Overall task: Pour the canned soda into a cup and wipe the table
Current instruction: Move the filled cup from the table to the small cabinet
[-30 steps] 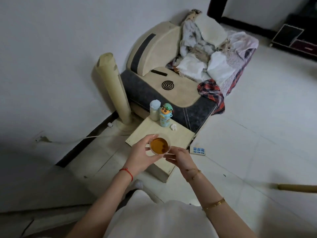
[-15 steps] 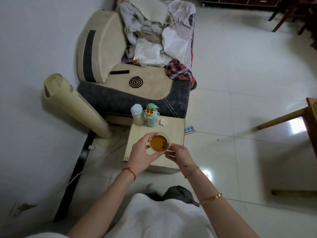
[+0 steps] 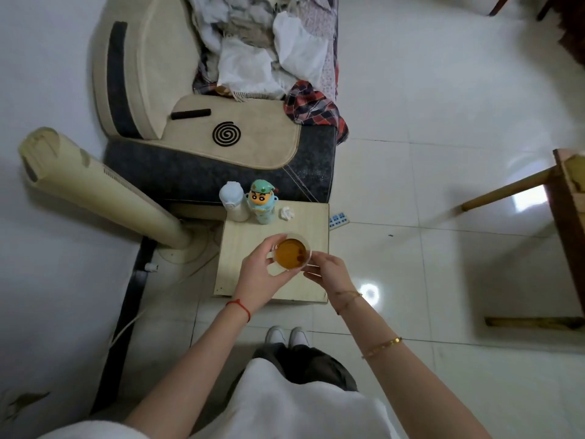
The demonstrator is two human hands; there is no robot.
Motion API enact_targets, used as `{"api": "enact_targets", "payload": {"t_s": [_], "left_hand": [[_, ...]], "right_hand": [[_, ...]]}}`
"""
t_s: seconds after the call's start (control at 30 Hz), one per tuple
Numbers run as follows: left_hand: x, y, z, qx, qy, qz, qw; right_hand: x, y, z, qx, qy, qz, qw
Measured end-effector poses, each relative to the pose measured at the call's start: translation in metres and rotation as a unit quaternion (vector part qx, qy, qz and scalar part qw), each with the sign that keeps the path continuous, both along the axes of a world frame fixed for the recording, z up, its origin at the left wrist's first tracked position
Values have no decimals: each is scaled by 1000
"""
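- Two hands are carrying one clear cup (image 3: 291,255), which is sitting above the middle of the small table (image 3: 240,236) and brimming with amber drink almost to the rim
- The left hand (image 3: 258,280) is wrapping the cup's near-left side, thumb and fingers curled round the wall; the right hand (image 3: 329,274) is steadying the near-right edge with narrow, pinching fingertips
- Because the liquid is riding so high, any tilt or jolt while lowering is likely to be sending it over the rim onto the table
- The right hand's light pinch is looking like the weaker hold; a slip there could be tipping the cup toward the table's right edge
- At the table's far edge a white bottle (image 3: 232,202), a cartoon-figure bottle (image 3: 262,202) and a crumpled tissue (image 3: 286,213) are standing; a spill could be running toward them
- No soda can is showing anywhere, so I cannot tell whether pouring is finished
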State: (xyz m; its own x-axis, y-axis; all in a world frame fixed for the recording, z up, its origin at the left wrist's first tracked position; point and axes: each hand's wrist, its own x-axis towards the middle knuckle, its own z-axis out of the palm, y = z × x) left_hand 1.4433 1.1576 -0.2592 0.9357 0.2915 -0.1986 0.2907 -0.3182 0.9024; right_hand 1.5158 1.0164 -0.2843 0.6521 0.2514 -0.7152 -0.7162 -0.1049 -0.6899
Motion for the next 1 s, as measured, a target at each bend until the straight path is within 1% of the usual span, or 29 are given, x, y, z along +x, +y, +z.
{"api": "enact_targets", "payload": {"t_s": [0.2, 0.37, 0.77, 1.0], "left_hand": [[22, 12, -44, -14, 14, 16, 1000], [35, 22, -103, -23, 48, 19, 998], [44, 23, -253, -78, 99, 54, 991], [40, 25, -309, -76, 113, 55, 989]], "right_hand": [[18, 15, -38, -14, 15, -28, 999], [29, 23, -94, -21, 33, -23, 999], [34, 30, -245, -92, 16, 43, 995], [28, 29, -291, -105, 13, 80, 991]]}}
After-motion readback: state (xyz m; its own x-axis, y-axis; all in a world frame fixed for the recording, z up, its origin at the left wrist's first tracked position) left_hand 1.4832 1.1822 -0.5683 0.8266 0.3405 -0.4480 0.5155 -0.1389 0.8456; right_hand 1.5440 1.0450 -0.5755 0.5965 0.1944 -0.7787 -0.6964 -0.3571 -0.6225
